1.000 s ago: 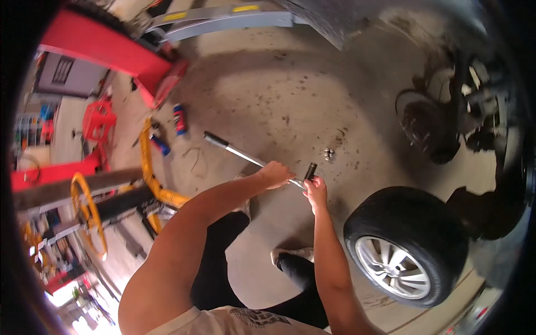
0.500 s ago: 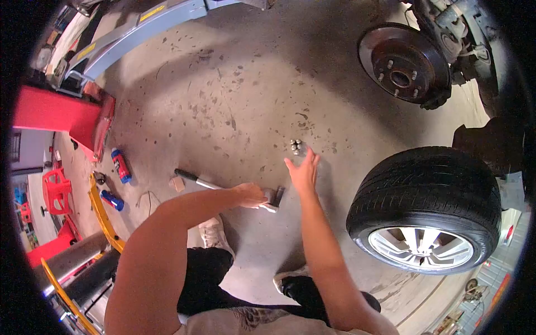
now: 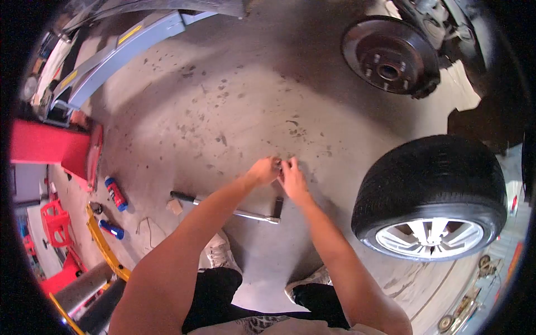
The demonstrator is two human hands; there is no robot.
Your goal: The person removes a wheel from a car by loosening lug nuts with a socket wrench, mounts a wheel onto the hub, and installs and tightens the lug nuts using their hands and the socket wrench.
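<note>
Over the concrete floor, my left hand [image 3: 264, 170] and my right hand [image 3: 293, 180] meet, fingertips close together. Small shiny lug nuts [image 3: 278, 163] show between the fingers of both hands; most of them are hidden. My left fingers are curled around the nuts from the left, and my right fingers pinch in from the right. Closer to my feet lies a long-handled wrench [image 3: 251, 215] with a black grip, untouched. A dark socket [image 3: 278, 206] sticks up at its head end.
To the right stands a tyre on a silver rim [image 3: 432, 190]. A bare brake disc [image 3: 389, 58] with studs hangs above it. Blue-and-red cans [image 3: 115, 194], a yellow metal frame [image 3: 103, 240] and a red lift base [image 3: 84, 151] are at the left, below a grey lift arm [image 3: 131, 50].
My left hand has left the wrench's head and moved up to my right hand. The right hand's fingers have closed in from a spread pose. The view has shifted slightly.
</note>
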